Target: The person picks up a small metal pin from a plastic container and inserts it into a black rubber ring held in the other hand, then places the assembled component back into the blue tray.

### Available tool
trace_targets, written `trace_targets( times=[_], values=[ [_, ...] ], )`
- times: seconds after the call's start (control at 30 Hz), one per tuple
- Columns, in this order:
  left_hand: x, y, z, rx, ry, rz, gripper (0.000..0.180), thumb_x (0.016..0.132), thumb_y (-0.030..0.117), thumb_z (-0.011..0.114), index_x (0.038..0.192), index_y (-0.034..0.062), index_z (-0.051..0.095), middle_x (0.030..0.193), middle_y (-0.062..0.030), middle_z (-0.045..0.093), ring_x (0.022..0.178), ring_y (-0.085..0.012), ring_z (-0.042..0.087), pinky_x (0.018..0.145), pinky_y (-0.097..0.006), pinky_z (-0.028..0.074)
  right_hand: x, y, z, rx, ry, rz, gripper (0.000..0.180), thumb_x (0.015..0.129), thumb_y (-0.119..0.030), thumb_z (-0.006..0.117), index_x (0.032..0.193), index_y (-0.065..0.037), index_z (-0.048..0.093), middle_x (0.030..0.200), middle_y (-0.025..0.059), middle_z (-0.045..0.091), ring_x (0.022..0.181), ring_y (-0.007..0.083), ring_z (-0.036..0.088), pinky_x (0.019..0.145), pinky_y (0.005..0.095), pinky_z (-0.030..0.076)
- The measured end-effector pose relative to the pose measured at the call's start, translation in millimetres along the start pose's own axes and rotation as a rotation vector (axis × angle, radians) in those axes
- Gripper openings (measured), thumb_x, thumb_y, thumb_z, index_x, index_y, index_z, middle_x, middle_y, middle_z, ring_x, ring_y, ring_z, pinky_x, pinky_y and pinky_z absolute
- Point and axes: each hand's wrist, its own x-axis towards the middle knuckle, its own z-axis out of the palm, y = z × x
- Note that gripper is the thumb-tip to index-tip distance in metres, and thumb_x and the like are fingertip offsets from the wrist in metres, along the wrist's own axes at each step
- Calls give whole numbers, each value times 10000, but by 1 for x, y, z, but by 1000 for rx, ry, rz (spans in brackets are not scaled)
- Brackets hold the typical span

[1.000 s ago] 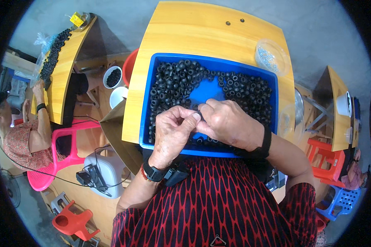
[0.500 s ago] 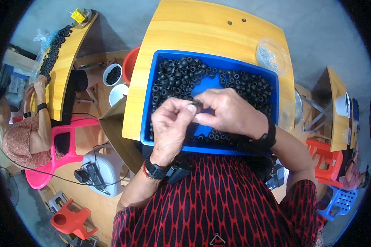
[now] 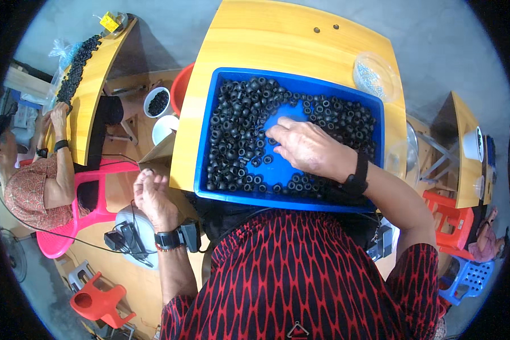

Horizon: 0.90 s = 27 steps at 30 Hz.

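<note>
A blue tray (image 3: 297, 202) on the yellow table holds many small black ring-shaped parts (image 3: 241, 113). Over the bare patch in the tray's middle is my right hand (image 3: 309, 144), its fingers bent and somewhat apart, with nothing seen between them. Its fingertips are close to the rings at the edge of that patch. My left hand (image 3: 156, 198) is off the table's left edge, beside the opening of a brown cardboard box (image 3: 163, 158). Its fingers are curled together, and what they hold, if anything, is too small to make out.
A clear round tub (image 3: 374, 73) with small pale pieces stands at the table's right edge. Two loose black parts (image 3: 326, 29) lie at the far end. White buckets (image 3: 156, 103) and a red bucket (image 3: 181, 90) are at left. Another person (image 3: 39, 175) sits at the left table.
My hands were together above the tray. The left has moved left and down to the cardboard box; the right has opened and stays over the tray.
</note>
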Motion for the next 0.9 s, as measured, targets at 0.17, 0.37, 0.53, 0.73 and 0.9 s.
trace_targets(
  times=[0.17,0.37,0.53,0.73,0.9],
  values=[
    [1,-26,-15,107,69,-256,225,909,109,690,1115,66,612,1026,-39,639,910,-128,618,805,-288,522,1,4,3,-58,-35,13,208,858,-73,659,1040,15,614,936,187,608,823,399,618,728,447,528],
    [-16,8,24,135,-27,141,252,928,60,653,1166,14,586,1097,-67,638,953,-130,609,853,-263,503,-13,-14,-16,390,257,-14,143,811,-16,692,932,6,620,867,153,621,783,295,663,689,379,548],
    [-56,43,80,48,-382,332,184,957,45,612,1132,-7,600,991,-107,665,854,-151,620,771,-299,534,-26,-29,-17,340,424,-150,169,781,-59,715,899,0,609,844,148,616,754,313,646,677,393,539],
    [-109,43,130,119,-879,25,245,895,71,707,1086,-25,586,978,-77,649,832,-134,614,765,-288,535,-35,-49,-11,279,556,-257,144,816,-57,689,879,-10,569,824,129,571,692,316,625,579,399,513],
    [-127,37,159,77,-1021,-149,177,885,19,700,1020,-9,588,953,-63,650,803,-120,612,749,-268,528,-70,-42,-22,226,506,-158,148,807,-82,649,897,-2,563,847,159,582,754,350,634,620,438,524]
  ],
)
